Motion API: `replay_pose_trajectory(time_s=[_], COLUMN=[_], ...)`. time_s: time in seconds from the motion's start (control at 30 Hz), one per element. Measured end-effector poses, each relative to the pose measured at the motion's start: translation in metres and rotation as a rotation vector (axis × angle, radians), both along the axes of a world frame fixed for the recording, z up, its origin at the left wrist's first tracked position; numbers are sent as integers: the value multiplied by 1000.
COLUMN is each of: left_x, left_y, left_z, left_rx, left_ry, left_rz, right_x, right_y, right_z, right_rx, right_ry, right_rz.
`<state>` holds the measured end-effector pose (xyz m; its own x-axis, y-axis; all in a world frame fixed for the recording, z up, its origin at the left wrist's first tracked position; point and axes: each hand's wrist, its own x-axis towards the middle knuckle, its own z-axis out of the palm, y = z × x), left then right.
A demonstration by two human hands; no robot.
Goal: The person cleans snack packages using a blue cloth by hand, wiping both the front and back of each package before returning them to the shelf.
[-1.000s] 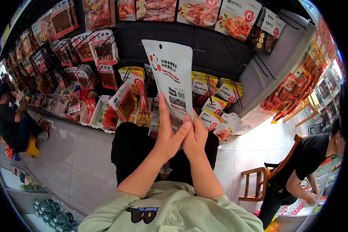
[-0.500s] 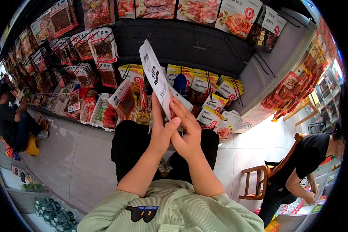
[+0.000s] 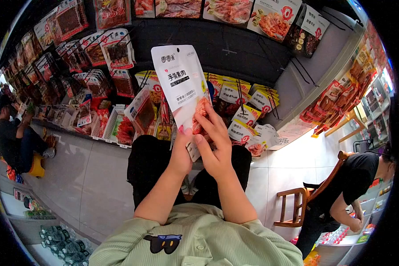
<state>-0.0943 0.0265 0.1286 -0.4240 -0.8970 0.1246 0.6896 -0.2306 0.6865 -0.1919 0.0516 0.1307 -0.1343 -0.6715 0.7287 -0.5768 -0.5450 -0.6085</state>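
A white snack packet [image 3: 175, 82] with dark printed lettering and a picture of reddish food stands upright in front of me, its front turned towards me. My left hand [image 3: 180, 153] is closed on its lower left edge, the thumb on the front and the other fingers hidden behind. Across the lower right of the packet lies my right hand [image 3: 215, 148], its fingers over the food picture and the thumb near the bottom. Behind the packet, yellow-topped snack packets [image 3: 235, 95] fill the low part of the display.
Packets [image 3: 117, 48] hang on hooks at the left, above a white basket [image 3: 115, 119]. A grey side panel [image 3: 314, 62] bounds the display on the right. One person [image 3: 17, 133] sits far left; another [image 3: 350, 190] bends by a wooden chair [image 3: 292, 208] at right.
The packet has turned from nearly edge-on to face me, so its printed front shows. My left thumb has shifted onto its front, and my right fingers have spread over its lower right.
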Motion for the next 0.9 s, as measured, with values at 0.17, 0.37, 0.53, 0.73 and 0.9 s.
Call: replay_pose_trajectory(time_s=[0.17,0.37,0.53,0.73,0.9], left_x=[7,13,19,23,25], left_y=[-4,-9,-11,-14,-16], left_z=[2,-3,-1,-4,-9], left_rx=[2,34,29,69,134], left_ry=[83,193,271,307,390], left_rz=[-71,-134,-204,-173,-192], right_x=[-4,-9,-14,-20,-20], right_y=[0,1,2,-1,3], right_z=[0,2,3,-1,2], right_rx=[-7,-40,-54,-85,-30], right_ry=[-10,23,-3,-73,-249], right_rz=[-27,-89,-148,-176,-152])
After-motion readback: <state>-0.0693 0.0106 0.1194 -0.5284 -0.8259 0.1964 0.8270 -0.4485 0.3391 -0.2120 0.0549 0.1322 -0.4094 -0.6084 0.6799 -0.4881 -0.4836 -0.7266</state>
